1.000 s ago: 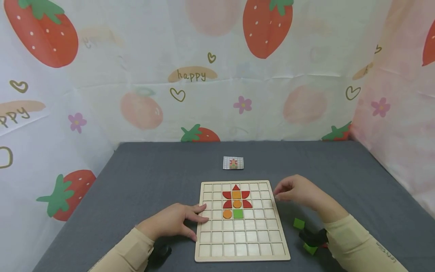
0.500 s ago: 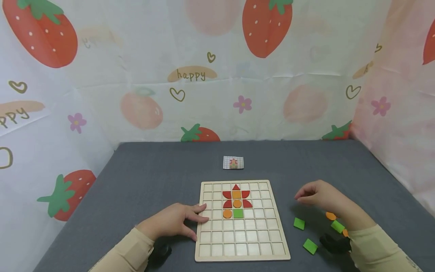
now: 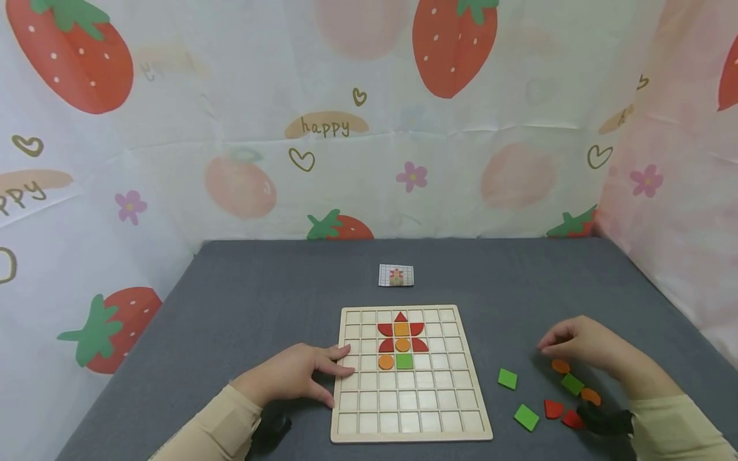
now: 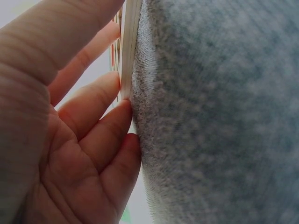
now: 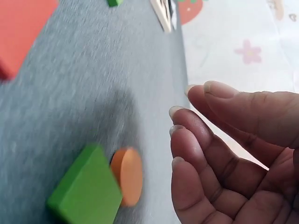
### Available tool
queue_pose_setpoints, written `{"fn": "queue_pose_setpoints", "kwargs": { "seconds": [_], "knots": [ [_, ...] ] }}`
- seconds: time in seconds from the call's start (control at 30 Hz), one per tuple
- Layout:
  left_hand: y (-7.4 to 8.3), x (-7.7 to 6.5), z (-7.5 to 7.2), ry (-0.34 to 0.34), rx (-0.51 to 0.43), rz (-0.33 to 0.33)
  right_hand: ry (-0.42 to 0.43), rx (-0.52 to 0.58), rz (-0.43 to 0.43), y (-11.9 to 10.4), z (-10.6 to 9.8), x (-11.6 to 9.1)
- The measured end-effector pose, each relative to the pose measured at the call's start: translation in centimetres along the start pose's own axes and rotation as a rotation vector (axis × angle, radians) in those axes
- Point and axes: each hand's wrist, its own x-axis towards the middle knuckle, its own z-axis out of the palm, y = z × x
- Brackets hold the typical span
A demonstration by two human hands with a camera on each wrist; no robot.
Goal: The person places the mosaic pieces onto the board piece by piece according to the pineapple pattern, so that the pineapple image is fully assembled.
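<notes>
A wooden grid board (image 3: pixel 412 438) lies on the grey table, with red, orange and green pieces set in its upper cells. My left hand (image 3: pixel 296 374) rests at its left side, fingertips over the rim and thumb along the edge; the left wrist view has these fingers against the board's edge (image 4: pixel 130 46). Off to the right, my right hand (image 3: pixel 588 349) hovers with loosely bent fingers and nothing between them. Close by it are an orange disc (image 5: pixel 130 177) and a green square (image 5: pixel 88 191). Another orange piece (image 3: pixel 590 396) is partly behind the wrist camera.
Two green squares (image 3: pixel 508 379) (image 3: pixel 526 417) lie right of the board. Two red pieces (image 3: pixel 553 409) (image 3: pixel 573 419) are near the right wrist. A small pattern card (image 3: pixel 396 275) stands behind the board. A strawberry-print cloth (image 3: pixel 346 173) encloses the table.
My right hand has moved from the board's right edge out to the right, towards the loose pieces, uncovering the red and orange ones. The left hand and board stay put.
</notes>
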Motion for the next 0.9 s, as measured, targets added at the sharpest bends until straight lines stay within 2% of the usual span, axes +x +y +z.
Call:
{"fn": "queue_pose_setpoints", "kwargs": {
  "seconds": [0.2,0.5,0.9],
  "knots": [
    [-0.1,-0.1,0.1,0.005,-0.006,0.003,-0.024,0.063,0.033,1.1,-0.3,0.0],
    [-0.1,0.0,0.1,0.002,0.0,0.005,-0.076,0.068,0.084,2.5,0.1,0.2],
    [-0.2,0.0,0.1,0.003,0.0,0.006,-0.128,0.018,-0.009,2.5,0.1,0.4]
  ]
}}
